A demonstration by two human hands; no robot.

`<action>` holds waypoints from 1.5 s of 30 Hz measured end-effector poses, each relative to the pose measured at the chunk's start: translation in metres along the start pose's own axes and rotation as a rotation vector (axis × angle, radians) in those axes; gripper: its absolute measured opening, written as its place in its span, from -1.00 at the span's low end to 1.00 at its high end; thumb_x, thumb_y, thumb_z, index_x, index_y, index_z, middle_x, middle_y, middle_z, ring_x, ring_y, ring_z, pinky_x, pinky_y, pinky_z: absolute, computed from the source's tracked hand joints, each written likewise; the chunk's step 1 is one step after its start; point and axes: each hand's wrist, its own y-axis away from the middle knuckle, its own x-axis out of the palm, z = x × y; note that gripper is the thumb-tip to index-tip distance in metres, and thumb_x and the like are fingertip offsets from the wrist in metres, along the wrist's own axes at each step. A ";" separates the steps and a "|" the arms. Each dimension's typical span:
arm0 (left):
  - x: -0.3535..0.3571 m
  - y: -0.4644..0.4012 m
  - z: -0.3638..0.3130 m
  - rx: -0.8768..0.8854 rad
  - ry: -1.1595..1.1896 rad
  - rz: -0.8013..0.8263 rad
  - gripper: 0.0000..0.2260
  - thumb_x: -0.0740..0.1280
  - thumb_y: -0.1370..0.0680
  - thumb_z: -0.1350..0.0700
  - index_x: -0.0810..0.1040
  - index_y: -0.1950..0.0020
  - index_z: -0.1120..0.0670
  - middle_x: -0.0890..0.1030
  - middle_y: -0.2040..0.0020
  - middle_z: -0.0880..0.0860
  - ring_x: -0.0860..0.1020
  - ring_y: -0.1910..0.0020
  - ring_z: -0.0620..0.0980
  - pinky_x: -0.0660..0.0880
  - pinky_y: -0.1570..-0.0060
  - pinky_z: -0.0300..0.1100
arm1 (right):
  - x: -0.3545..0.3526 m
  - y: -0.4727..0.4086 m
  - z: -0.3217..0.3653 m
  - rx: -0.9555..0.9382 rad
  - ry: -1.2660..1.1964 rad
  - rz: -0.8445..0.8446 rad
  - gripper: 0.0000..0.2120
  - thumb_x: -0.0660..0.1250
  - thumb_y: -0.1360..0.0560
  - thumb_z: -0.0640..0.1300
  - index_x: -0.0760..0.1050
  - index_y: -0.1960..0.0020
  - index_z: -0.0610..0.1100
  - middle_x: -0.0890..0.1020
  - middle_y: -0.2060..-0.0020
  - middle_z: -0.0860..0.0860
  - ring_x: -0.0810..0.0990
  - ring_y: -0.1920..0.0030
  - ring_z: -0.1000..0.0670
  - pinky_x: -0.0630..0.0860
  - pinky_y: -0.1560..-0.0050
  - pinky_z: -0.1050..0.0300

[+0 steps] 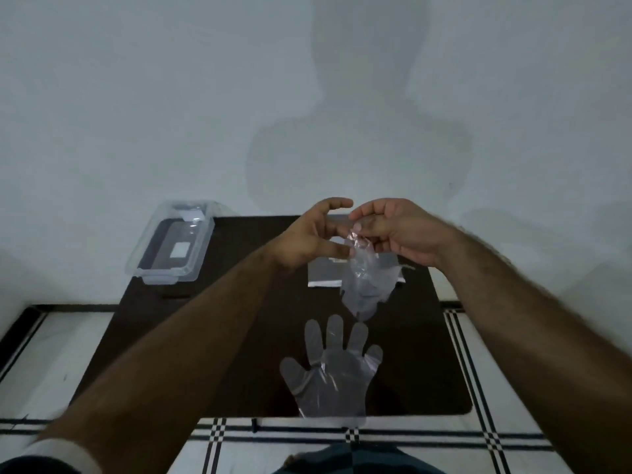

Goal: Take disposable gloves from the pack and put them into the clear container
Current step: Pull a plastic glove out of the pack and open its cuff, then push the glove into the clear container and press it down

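Note:
A thin clear disposable glove (364, 285) hangs crumpled in the air above the dark table (246, 336). My right hand (400, 230) pinches its top edge. My left hand (313, 234) is beside it with fingers spread, thumb and a fingertip touching the same top edge. A second clear glove (330, 367) lies flat, fingers pointing away from me, near the table's front edge. The pack (325, 273), a flat pale sheet, lies on the table behind the hanging glove, partly hidden by it. The clear container (174, 244) stands open at the table's far left corner.
The container's lid is raised at its far end against the pale wall (171, 97). The small table stands on a white tiled floor with dark checked lines (478, 422). My knees show at the bottom edge.

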 end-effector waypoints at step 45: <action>-0.542 0.099 0.034 -0.071 -0.223 -0.770 -0.88 0.61 -0.49 0.23 0.72 0.10 0.25 0.79 0.06 0.06 0.75 -0.02 -0.01 0.66 -0.21 -0.03 | 0.332 -0.430 0.056 -0.010 0.031 -0.210 -0.94 0.51 -0.56 -0.20 0.66 0.00 -0.10 0.79 -0.04 -0.09 0.75 -0.12 -0.15 0.63 -0.06 0.03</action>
